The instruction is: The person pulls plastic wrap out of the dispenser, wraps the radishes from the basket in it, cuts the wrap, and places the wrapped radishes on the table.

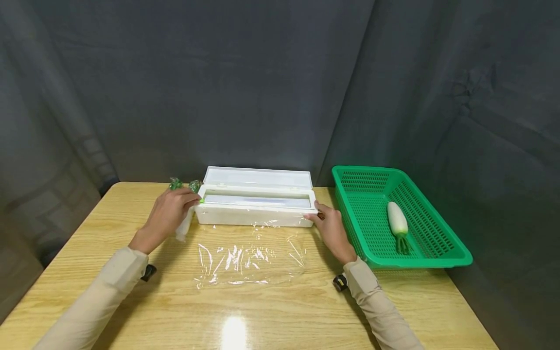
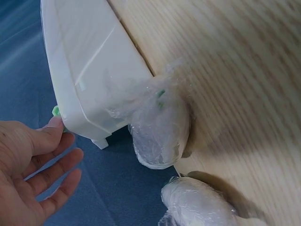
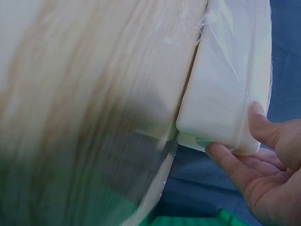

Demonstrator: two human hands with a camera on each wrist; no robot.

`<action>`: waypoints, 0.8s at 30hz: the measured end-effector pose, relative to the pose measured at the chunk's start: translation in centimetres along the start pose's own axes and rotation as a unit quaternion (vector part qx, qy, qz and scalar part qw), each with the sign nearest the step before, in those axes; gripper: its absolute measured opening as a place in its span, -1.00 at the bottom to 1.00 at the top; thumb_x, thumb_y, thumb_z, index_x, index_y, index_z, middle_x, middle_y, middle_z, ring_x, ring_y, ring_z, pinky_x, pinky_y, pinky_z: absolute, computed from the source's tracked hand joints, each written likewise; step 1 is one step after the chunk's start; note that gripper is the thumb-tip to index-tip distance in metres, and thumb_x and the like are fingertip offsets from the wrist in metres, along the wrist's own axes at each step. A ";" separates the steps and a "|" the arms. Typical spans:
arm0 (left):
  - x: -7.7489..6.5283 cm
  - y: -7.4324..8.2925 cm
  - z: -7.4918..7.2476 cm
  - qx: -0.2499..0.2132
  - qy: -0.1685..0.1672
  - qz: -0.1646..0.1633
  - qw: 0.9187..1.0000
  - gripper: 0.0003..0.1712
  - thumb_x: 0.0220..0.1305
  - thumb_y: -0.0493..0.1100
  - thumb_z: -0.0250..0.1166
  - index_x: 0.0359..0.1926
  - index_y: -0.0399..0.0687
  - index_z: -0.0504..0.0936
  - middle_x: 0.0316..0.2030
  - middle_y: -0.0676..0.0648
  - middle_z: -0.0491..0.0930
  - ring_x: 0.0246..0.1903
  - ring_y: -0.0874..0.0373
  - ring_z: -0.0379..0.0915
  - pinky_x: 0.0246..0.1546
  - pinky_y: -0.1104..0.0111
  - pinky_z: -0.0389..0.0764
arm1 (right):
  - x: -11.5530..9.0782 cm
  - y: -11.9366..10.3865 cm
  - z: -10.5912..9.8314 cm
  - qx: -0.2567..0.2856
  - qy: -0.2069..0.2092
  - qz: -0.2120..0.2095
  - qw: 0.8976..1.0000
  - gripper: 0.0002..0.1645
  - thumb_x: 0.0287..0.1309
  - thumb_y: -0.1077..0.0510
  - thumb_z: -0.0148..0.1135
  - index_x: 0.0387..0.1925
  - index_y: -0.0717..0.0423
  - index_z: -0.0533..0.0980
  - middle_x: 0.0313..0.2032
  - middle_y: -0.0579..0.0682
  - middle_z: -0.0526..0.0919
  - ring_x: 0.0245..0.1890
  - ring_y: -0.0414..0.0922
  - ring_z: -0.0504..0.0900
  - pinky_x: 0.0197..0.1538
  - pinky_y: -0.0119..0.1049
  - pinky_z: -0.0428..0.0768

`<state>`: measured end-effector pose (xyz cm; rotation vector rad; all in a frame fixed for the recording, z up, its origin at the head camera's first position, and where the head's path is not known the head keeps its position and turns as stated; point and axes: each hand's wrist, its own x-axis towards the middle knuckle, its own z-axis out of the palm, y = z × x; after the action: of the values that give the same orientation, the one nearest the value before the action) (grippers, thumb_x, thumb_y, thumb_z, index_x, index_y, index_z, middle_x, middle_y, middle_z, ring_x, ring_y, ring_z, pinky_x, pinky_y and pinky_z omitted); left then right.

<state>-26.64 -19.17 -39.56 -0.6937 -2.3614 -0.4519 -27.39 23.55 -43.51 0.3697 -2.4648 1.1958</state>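
Observation:
A white cling film dispenser box (image 1: 255, 217) stands at the back of the table with its lid (image 1: 258, 177) raised. From its front edge a sheet of clear cling film (image 1: 251, 262) spreads over the wood. My left hand (image 1: 167, 214) pinches a small green slide cutter (image 2: 56, 111) between thumb and forefinger at the box's left end. At the opposite end, my right hand (image 1: 333, 232) grips the corner, thumb on the front and fingers around the side. Two film-wrapped white radishes (image 2: 162, 134) lie beside the box near my left hand, partly hidden by it in the head view.
A green plastic basket (image 1: 420, 263) sits on the right side of the table, close to my right hand. Inside it lies an unwrapped white radish (image 1: 397, 218) with green stems. A dark curtain (image 1: 245, 87) hangs right behind the table's far edge.

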 end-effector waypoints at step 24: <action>-0.3 0.9 0.1 -0.014 -0.028 -0.044 0.999 -0.85 0.31 -0.34 0.45 -0.11 -0.29 0.79 -0.15 -0.22 0.74 -0.29 -0.12 0.70 -0.34 -0.03 0.67 | -0.1 -0.6 -0.3 0.003 -0.024 0.015 1.000 -0.36 0.24 0.27 0.46 0.28 0.49 0.49 0.25 0.44 0.53 0.02 0.26 0.75 0.01 0.08 0.73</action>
<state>-25.95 -18.57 -39.72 -0.6236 -2.4497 -0.5099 -27.01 23.43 -42.95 0.3685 -2.5155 1.2206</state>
